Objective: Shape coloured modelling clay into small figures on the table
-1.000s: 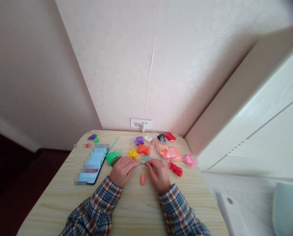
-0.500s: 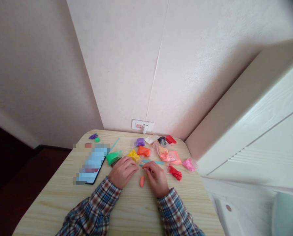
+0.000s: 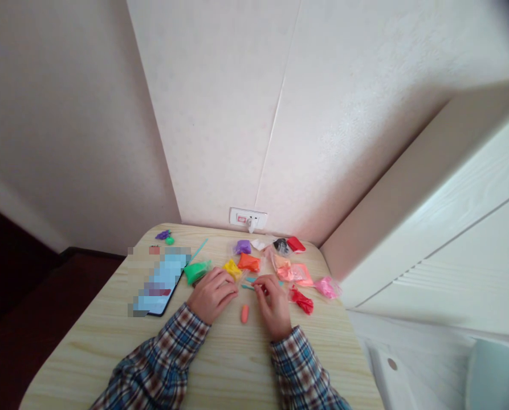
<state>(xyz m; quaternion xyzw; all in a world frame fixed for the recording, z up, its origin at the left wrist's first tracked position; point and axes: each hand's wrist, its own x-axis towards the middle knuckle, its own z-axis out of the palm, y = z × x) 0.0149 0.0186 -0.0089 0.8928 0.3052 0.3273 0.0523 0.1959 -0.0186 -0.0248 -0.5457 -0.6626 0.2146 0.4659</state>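
My left hand (image 3: pixel 214 295) rests on the table just in front of the green and yellow clay packets. Its fingers are curled together, and whatever they may hold is hidden. Between finger and thumb my right hand (image 3: pixel 274 304) pinches a thin blue clay tool (image 3: pixel 247 287), its tip pointing left toward my other hand. On the tabletop between both hands lies a short orange-pink clay roll (image 3: pixel 244 314), touched by neither. Behind the right fingers a second blue tool (image 3: pixel 251 279) lies flat, partly covered.
Bagged clay sits around my hands: green (image 3: pixel 195 273), yellow (image 3: pixel 231 269), orange (image 3: pixel 249 262), purple (image 3: pixel 243 247), red (image 3: pixel 302 300) and pink (image 3: pixel 328 287). A phone (image 3: pixel 162 283) lies left, with a purple-and-green clay piece (image 3: pixel 164 234) behind it. A wall socket (image 3: pixel 242 218) holds a plug.
My right hand has shifted slightly, turning the fingers upward and drawing the tool a little away from the left hand. The left hand stays nearly in place.
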